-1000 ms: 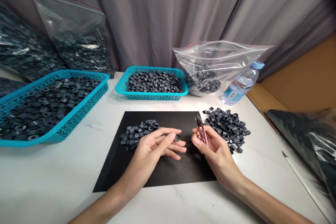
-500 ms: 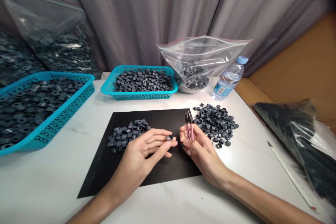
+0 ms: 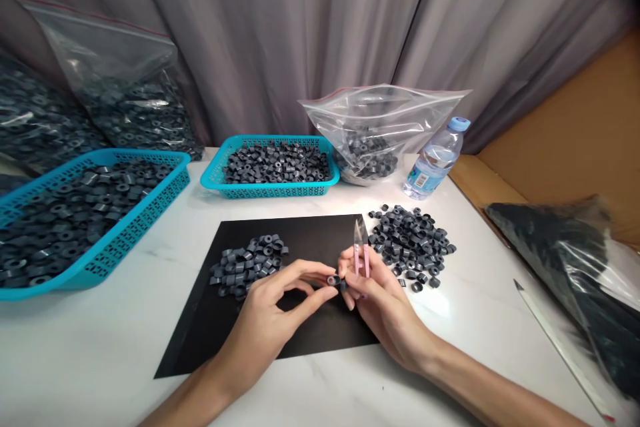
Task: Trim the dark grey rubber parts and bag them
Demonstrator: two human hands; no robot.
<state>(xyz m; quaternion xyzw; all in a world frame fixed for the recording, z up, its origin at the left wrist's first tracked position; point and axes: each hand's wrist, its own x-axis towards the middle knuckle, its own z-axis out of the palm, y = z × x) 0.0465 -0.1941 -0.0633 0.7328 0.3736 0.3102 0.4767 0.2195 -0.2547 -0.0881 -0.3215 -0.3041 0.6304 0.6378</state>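
Here, the left hand (image 3: 275,300) pinches a small grey ring (image 3: 332,280) below the frame's centre. The right hand (image 3: 383,293) grips pink scissors (image 3: 357,253) just beside it.

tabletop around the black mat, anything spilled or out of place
Mildly untidy: the pile of dark gray rings on the right spreads loosely over the white tabletop, with strays at its edges. Nothing looks damaged or clearly spilled.

Grey ring (image 3: 333,280) between left fingers (image 3: 318,297), pink snips (image 3: 366,260) pointing up
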